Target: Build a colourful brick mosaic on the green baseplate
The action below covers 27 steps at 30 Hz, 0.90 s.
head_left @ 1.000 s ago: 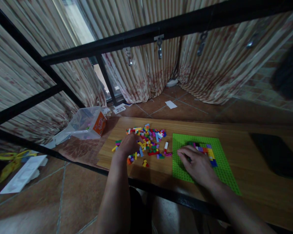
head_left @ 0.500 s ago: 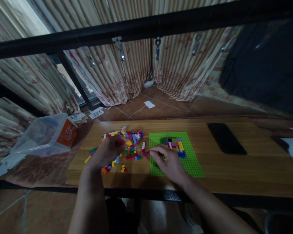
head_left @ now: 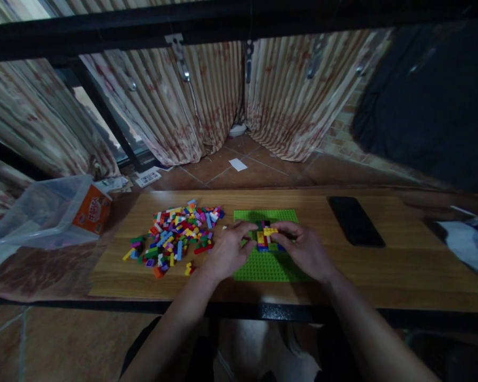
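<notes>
A small multicoloured brick build stands on the green baseplate. My right hand comes in from the right, its thumb and forefinger closed on a yellow brick over the top of the build. At the build's left side is my left hand, thumb and forefinger curved and apart; whether the fingertips touch the bricks I cannot make out. Part of the build is hidden by both hands. Left of the baseplate lies a pile of loose coloured bricks.
A black phone rests on the wooden table, right of the baseplate. On the floor to the left stands a clear plastic bin with an orange label. Curtains hang behind a dark metal bar.
My left hand has moved right, from the loose bricks to the build. My right hand has moved from the baseplate's left edge to the build's right side. The view has shifted slightly.
</notes>
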Each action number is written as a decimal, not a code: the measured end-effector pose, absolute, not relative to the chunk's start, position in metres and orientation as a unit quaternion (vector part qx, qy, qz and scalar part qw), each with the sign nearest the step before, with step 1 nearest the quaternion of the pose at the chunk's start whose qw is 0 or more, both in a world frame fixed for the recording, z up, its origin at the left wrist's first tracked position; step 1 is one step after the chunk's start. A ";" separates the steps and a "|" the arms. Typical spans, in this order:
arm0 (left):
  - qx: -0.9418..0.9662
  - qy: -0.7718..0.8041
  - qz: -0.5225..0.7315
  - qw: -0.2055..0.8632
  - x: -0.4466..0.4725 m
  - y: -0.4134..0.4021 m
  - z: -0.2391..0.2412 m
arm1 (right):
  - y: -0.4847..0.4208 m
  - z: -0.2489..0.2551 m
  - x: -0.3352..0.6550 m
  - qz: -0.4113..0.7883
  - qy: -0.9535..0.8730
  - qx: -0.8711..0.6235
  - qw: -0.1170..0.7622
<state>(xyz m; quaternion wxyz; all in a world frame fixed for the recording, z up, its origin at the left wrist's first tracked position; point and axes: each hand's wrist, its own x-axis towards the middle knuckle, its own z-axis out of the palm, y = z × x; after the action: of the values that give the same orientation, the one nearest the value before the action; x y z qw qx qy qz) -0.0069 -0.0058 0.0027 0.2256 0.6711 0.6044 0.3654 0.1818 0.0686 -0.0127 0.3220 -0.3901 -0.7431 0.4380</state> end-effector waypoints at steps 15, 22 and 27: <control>0.689 0.656 0.263 0.159 -0.002 0.009 -0.015 | 0.087 -0.028 0.190 0.314 -0.800 -0.419 0.294; 0.696 0.652 0.261 0.152 -0.001 0.009 -0.017 | 0.082 -0.030 0.187 0.278 -0.783 -0.468 0.299; 0.694 0.653 0.260 0.156 0.001 0.009 -0.017 | 0.081 -0.030 0.188 0.232 -0.802 -0.471 0.285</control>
<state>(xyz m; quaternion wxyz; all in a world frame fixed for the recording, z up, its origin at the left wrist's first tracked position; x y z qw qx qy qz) 0.0008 0.0089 -0.0167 0.1555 0.6940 0.6530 0.2601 0.1885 0.0808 -0.0296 0.2851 -0.4706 -0.8022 0.2317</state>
